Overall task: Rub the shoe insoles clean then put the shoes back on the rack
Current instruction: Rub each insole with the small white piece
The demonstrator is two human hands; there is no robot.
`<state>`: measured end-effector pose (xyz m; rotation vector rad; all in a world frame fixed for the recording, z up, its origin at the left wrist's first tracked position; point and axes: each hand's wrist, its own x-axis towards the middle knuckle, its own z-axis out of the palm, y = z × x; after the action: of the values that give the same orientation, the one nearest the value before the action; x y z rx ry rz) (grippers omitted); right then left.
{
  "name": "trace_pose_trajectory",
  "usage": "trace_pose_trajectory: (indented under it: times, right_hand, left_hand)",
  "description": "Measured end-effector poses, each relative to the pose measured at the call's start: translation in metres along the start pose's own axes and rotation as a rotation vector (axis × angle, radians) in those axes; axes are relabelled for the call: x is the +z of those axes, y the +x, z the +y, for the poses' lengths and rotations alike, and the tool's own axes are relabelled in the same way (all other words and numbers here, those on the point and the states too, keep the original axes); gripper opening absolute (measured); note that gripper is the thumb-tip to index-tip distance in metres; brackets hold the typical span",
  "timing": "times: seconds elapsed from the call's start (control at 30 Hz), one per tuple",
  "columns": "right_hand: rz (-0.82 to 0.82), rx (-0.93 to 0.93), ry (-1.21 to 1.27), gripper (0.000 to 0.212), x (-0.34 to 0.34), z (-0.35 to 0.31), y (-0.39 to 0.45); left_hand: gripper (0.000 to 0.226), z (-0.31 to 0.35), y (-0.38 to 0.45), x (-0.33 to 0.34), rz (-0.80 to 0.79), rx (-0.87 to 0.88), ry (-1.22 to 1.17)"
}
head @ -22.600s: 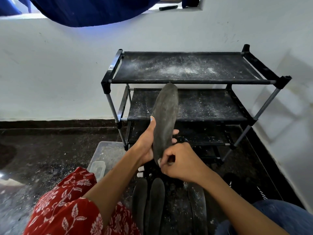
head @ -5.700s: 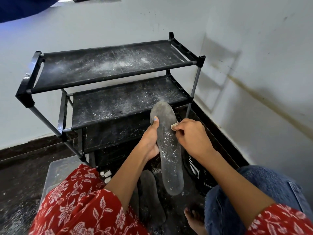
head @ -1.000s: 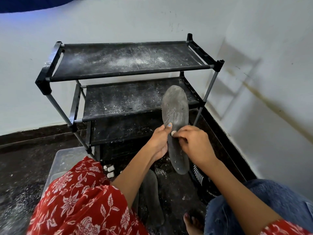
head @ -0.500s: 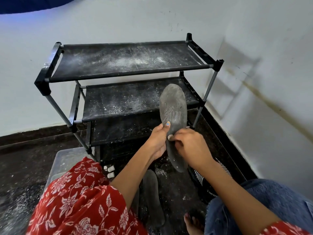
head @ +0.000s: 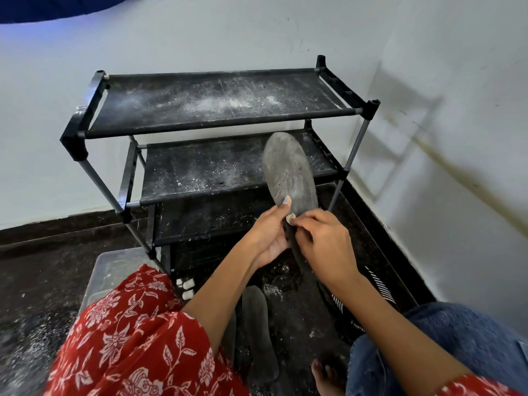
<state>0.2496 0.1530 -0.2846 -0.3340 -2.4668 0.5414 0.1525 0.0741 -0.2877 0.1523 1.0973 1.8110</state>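
The grey insole (head: 288,172) is held up in the air in front of the shoe rack (head: 217,115), toe end up, w/ scuffed marks on its face. Left hand (head: 267,238) grips it around the middle from the left, thumb lying on the face. Right hand (head: 321,241) pinches a small whitish bit (head: 291,217), prob an eraser but too tiny to be sure, pressed against the insole just beside the left thumb. Rack's black shelves are dusted w/ white crumbs. Another insole (head: 258,324) lies on the dark floor (head: 43,270) below the arms, a few white pieces (head: 185,287) sit near the rack's foot, a clear plastic box (head: 114,270) at left, a striped shoe (head: 380,290) at right.
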Motion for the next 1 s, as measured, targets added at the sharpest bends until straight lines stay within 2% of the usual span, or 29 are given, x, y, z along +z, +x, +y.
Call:
trace_pose_trajectory:
  times: [0.13, 0.3, 0.43, 0.47, 0.57, 0.63, 0.73, 0.9, 0.93, 1.0]
  right_hand:
    - [-0.031, -0.032, 0.002, 0.019, -0.0017, 0.0054, 0.0056]
    - [-0.243, -0.073, -0.037, 0.019, -0.0031, -0.0014, 0.0015]
    - [-0.484, 0.010, -0.011, 0.014, -0.0073, -0.0002, 0.0023]
    - [-0.465, 0.017, 0.005, 0.012, -0.0082, 0.0004, 0.0018]
    - [-0.172, 0.016, 0.060, 0.011, -0.0071, 0.0024, 0.0033]
    - [-0.091, 0.010, 0.072, 0.018, -0.0038, 0.0034, 0.0055]
    - [-0.163, -0.049, 0.031, 0.023, 0.0009, 0.0028, 0.0028]
    - [-0.531, 0.020, -0.028, 0.017, -0.0011, -0.0041, -0.0030]
    - [-0.528, 0.034, -0.019, 0.017, -0.0022, -0.0041, -0.0026]
    - [-0.336, 0.038, 0.026, 0.015, -0.0034, -0.0030, -0.0008]
  left_hand:
    - [0.023, -0.0048, 0.0005, 0.0000, 0.028, 0.022, -0.003]
    - [0.022, -0.0051, -0.0017, 0.0034, 0.070, 0.020, -0.057]
    - [0.023, -0.0033, 0.0007, 0.0026, 0.106, 0.019, 0.006]
    - [0.024, -0.0036, 0.0023, 0.0014, 0.112, 0.024, 0.019]
    - [0.025, -0.0044, 0.0041, -0.0001, 0.112, 0.033, 0.035]
    - [0.025, -0.0047, 0.0039, -0.0004, 0.096, 0.030, 0.034]
    - [0.025, -0.0061, 0.0055, -0.0015, 0.110, 0.028, 0.031]
    - [0.025, -0.0055, 0.0066, -0.0035, 0.179, 0.037, 0.059]
    - [0.025, -0.0051, 0.0063, -0.0032, 0.178, 0.039, 0.066]
    - [0.025, -0.0033, 0.0057, -0.0028, 0.165, 0.047, 0.070]
